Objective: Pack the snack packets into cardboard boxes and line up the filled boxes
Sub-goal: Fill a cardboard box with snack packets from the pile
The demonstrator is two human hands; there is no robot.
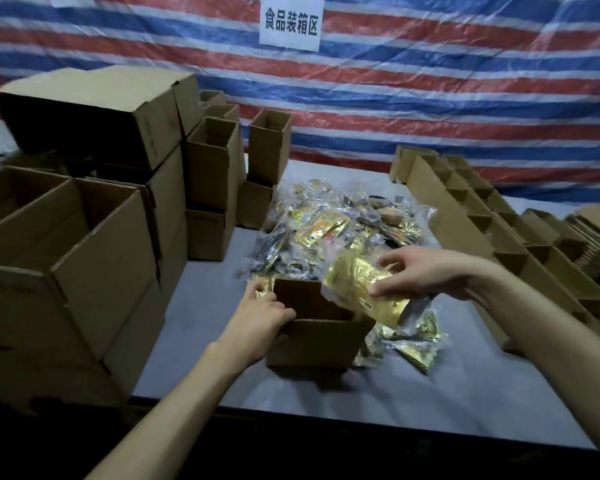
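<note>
sign (291,23): white paper on striped tarp (430,81) | text: 食品装箱区

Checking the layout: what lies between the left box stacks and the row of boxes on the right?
The pile of snack packets on the table, with the open box nearer the person; head view.

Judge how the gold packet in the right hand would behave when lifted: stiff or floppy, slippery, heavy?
Probably floppy: the gold packet bends where the right hand pinches it. Likely slippery, given its glossy wrapping. Seemingly light: fingertips alone hold it.
</note>
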